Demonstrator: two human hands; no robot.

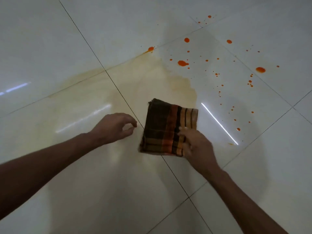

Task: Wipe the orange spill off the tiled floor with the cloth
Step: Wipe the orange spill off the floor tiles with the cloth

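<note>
A folded checked cloth (166,125) in brown, orange and tan lies flat on the white tiled floor (50,48). My right hand (196,146) presses on its near right corner, fingers spread over the fabric. My left hand (114,127) hovers just left of the cloth, fingers curled and apart, holding nothing. Bright orange drops (182,63) are scattered over the tiles beyond and right of the cloth. A pale yellowish smear (152,78) spreads over the floor behind and left of the cloth.
Dark grout lines (116,86) cross the floor diagonally under the cloth. Bright light reflections (219,123) streak the glossy tiles right of the cloth and at the left.
</note>
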